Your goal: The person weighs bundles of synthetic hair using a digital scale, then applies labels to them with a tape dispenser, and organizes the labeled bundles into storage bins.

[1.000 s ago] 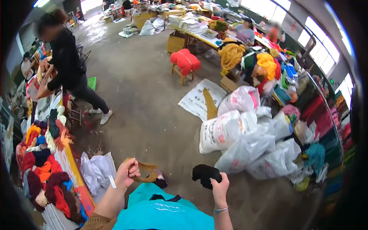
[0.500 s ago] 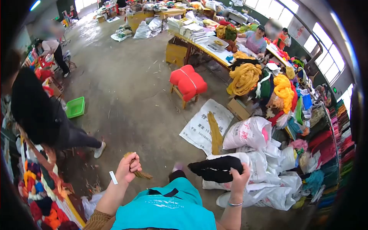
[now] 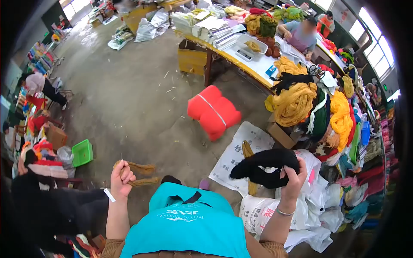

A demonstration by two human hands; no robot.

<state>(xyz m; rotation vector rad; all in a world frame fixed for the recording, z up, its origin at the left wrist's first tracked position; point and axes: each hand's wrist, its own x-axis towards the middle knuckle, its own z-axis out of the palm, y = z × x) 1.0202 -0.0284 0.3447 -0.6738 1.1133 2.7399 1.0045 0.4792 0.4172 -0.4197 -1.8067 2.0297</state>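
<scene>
My left hand (image 3: 122, 177) is closed around a thin brown yarn skein (image 3: 143, 168), whose two strands stick out to the right over the floor. A white tag (image 3: 109, 195) hangs by that wrist. With fingers and thumb, my right hand (image 3: 296, 177) grips one end of a black yarn skein (image 3: 258, 160), which hangs out to the left as a loop. Beneath the black skein, an ochre yarn skein (image 3: 247, 148) lies on a flat white printed sack (image 3: 228, 161), partly hidden. White filled sacks (image 3: 266, 210) stand close to my right forearm.
A red bundle (image 3: 214, 112) sits ahead on the floor. Yarn heaps (image 3: 294, 103) crowd the right side by a long table (image 3: 254, 71), where a person (image 3: 299, 36) sits. At left are a green basket (image 3: 82, 153) and a dark-clothed person (image 3: 56, 210).
My view has turned and moved forward. Both hands still hold their skeins; the black one now covers part of the ochre skein. The dark-clothed person at left has dropped lower in view.
</scene>
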